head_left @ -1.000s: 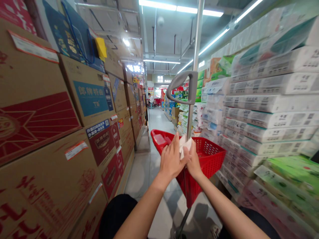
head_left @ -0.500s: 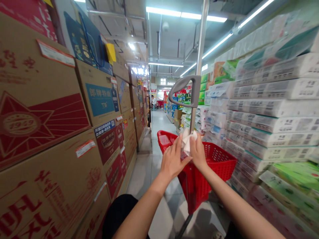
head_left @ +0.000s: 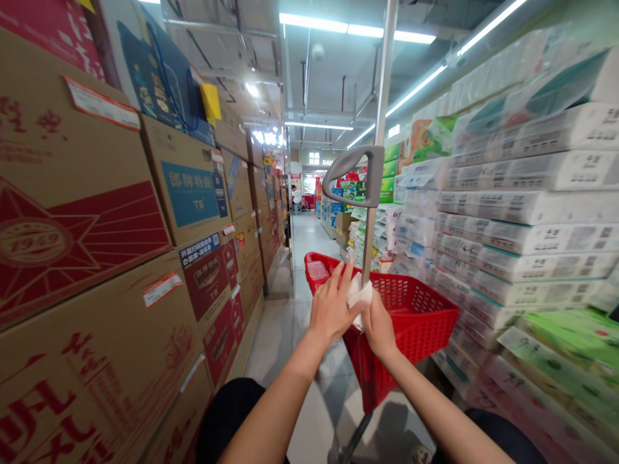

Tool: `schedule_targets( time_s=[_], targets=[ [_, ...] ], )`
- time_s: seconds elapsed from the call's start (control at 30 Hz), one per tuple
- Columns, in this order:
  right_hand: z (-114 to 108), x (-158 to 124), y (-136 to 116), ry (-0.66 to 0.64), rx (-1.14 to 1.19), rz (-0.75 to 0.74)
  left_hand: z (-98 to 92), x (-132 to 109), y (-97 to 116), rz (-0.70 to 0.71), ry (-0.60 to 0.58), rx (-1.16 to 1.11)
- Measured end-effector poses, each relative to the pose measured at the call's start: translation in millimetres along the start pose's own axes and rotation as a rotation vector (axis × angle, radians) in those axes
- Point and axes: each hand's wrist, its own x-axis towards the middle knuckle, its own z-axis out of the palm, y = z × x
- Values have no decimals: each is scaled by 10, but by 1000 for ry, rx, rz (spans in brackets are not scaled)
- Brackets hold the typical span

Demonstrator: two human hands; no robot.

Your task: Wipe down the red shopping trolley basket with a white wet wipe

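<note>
My right hand (head_left: 380, 328) has its grip closed around a crumpled white tissue (head_left: 360, 295), pinching it from below with the thumb side up. My left hand (head_left: 333, 309) has a loose grip. The fingers are stretched out and lie flat against the left side of the tissue, touching it rather than clasping it. The two hands meet at the tissue, wrists close together, both forearms reaching forward from the bottom of the view.

The tissue sits right against the thin metal pole (head_left: 368, 245) that rises from the near end of a red shopping basket (head_left: 425, 303). I cannot tell whether the tissue presses on the pole or only covers it. Higher up, the pole carries a grey looped handle (head_left: 351, 174), well above my hands. Inside the far end of the basket lies a clear plastic container (head_left: 318, 270).

The basket stands on the pale tiled floor (head_left: 309, 238) of a narrow shop aisle. On my left, stacked cardboard boxes (head_left: 97, 258) with red and blue print rise close beside me, with a dark blue bag (head_left: 159, 84) and a yellow tag (head_left: 210, 102) near the top. On my right stands a wall of wrapped paper packs (head_left: 522, 212), white above and green lower down.
</note>
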Motion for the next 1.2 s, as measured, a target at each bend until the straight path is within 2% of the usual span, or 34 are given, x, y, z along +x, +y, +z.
schedule_targets(
  time_s=[0.23,0.37,0.43,0.5,0.63,0.73,0.9,1.07,1.13,1.2],
  targets=[
    [-328,-260,562,-95,-269,-284,-24,-12,-12,11,-3,10],
    [-533,-348,818,-97,-368,-232,-19,-19,-4,17,3,34],
    [-546,-346,787,-52,-402,-163,-11,-16,17,21,2,51],
    [-473,-329,639,-20,-379,-126,3,-6,38,28,0,75],
    [-190,-313,247,-8,-213,-136,38,23,44,45,-8,139],
    [-67,-308,155,19,-213,-168,62,30,12,33,-15,202],
    [-161,-243,438,-104,-288,-250,122,-3,-28,44,-13,305],
    [-385,-208,842,-158,-342,-139,203,-40,-75,31,-29,330],
    [-420,-206,890,-145,-359,-81,233,-44,-89,26,-20,338],
    [-373,-202,796,-116,-344,-49,259,-44,-81,21,-14,348]
  ],
)
